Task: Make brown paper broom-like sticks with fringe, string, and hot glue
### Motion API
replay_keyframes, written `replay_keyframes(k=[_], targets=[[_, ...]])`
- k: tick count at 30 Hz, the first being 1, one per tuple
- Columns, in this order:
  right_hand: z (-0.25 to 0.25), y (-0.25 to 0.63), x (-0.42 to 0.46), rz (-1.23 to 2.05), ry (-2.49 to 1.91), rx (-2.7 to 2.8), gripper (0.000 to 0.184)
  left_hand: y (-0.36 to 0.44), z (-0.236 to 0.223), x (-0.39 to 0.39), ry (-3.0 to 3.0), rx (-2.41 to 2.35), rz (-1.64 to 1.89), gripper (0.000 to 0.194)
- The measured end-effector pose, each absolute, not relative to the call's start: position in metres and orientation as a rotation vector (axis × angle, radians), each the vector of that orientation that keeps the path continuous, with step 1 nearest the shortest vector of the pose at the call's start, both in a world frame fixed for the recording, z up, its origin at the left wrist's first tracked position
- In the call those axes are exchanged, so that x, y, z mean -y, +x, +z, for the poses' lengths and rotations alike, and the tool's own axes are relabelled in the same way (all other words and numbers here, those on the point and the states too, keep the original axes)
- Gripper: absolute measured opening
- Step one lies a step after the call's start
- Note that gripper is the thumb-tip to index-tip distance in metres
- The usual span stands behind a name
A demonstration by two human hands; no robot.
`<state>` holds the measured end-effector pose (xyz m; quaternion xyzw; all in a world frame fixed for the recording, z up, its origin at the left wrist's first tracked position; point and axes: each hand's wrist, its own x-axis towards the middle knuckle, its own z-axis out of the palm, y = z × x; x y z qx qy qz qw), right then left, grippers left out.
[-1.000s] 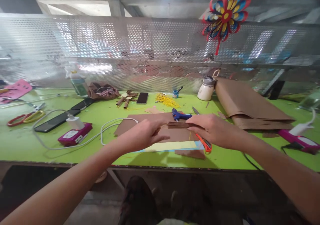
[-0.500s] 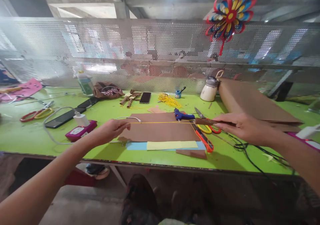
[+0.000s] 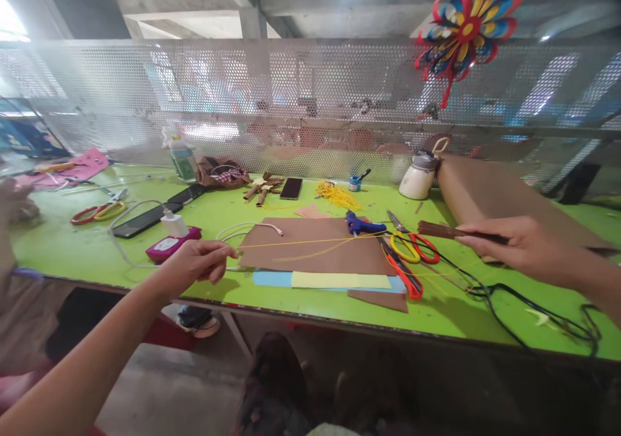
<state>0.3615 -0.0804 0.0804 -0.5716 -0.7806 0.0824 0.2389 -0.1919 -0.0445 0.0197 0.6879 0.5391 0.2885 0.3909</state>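
Note:
My left hand (image 3: 198, 261) is closed, its fingers pinching a thin yellow string (image 3: 310, 242) above the table's near left part. From there the string runs right over a brown paper sheet (image 3: 320, 248) toward a blue glue gun (image 3: 363, 224); its far end is too fine to follow. My right hand (image 3: 519, 245) grips a thin brown stick, seemingly rolled paper, with a frayed, brush-like tip (image 3: 436, 230) pointing left. Below that tip lie scissors with yellow and red handles (image 3: 424, 248) and an orange-handled cutting tool (image 3: 411, 284).
Blue and yellow paper strips (image 3: 339, 281) lie along the sheet's near edge. Black cables (image 3: 548, 306) curl at right near a big brown paper stack (image 3: 514, 196). A white bottle (image 3: 417, 177), yellow string pile (image 3: 338, 195) and phone (image 3: 291, 189) stand farther back. Another person's arm (image 3: 17, 216) shows at left.
My hands have moved apart, the right one rightward with the brown stick and the left one slightly left. The string, stretched to the stick before, now slants and appears loose from it.

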Motion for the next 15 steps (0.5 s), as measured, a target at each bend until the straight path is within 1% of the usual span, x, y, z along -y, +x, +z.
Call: replay_keyframes(k=[2, 6, 11, 13, 15], targets=[[0.081, 0.364, 0.081, 0.26, -1.567, 2.134, 0.047, -0.196, 0.019, 0.049, 1.708, -1.393, 0.726, 0.035], [0.091, 0.351, 0.088, 0.279, -1.626, 2.161, 0.039, -0.195, 0.022, 0.057, 1.711, -1.463, 0.69, 0.033], [0.109, 0.325, 0.098, 0.168, -1.651, 2.25, 0.038, -0.187, 0.028, 0.045, 1.831, -1.624, 0.718, 0.038], [0.115, 0.319, 0.1, 0.103, -1.652, 2.242, 0.039, -0.183, 0.039, 0.035, 1.927, -1.685, 0.805, 0.038], [0.119, 0.316, 0.1, 0.027, -1.648, 2.22, 0.038, -0.175, 0.054, 0.028, 1.908, -1.707, 1.031, 0.041]])
